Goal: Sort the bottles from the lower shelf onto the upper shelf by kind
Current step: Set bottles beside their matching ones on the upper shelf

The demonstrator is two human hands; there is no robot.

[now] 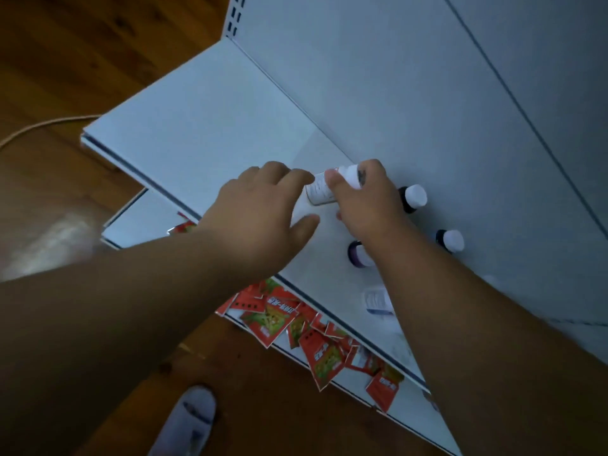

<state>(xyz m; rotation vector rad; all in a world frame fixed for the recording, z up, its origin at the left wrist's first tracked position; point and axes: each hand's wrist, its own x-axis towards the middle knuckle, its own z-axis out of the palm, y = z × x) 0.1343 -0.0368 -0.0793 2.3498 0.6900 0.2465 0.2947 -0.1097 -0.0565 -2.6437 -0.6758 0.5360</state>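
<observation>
On the white upper shelf (204,126), my right hand (368,199) grips a small white bottle (320,192) with a printed label, thumb across its side. The straight fingers of my left hand (263,209) reach the bottle's lower end; its thumb is spread apart. Two dark bottles with white caps (415,196) (452,240) stand near the back panel to the right. A third dark bottle (357,255) is partly hidden by my right forearm. A pale labelled bottle (378,301) sits near the shelf's front edge, blurred.
Red snack packets (273,314) lie scattered on the lower shelf below the upper shelf's front edge. The white back panel (427,77) rises behind the bottles. Below are the wooden floor, a foot in a white slipper (190,419) and a cable (39,126) at the left.
</observation>
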